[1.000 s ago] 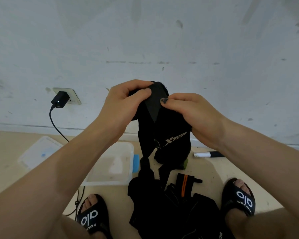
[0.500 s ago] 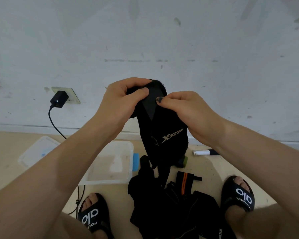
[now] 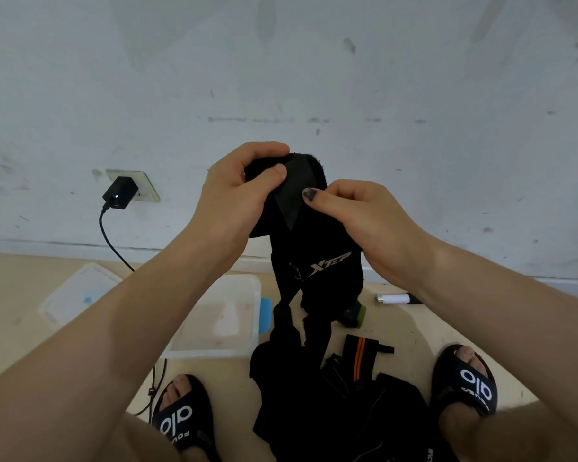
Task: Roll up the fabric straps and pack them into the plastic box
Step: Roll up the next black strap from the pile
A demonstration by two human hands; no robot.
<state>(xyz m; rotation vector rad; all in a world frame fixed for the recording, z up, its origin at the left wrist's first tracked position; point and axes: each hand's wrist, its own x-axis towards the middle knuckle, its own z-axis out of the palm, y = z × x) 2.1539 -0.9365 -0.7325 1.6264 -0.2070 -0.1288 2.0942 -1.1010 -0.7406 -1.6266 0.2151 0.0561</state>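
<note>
Rolling the black strap (image 3: 301, 228) at centre frame, the left hand (image 3: 237, 198) grips the coil, the right hand (image 3: 354, 215) pinches its tail; next, likelier, more winding before the plastic box (image 3: 247, 353) lower left.

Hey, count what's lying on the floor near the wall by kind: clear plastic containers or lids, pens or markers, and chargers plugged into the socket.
Clear plastic pieces: 2, the plastic box and the lid
Markers: 1, the white marker
Plugged-in chargers: 1, the black charger
Total: 4
</note>
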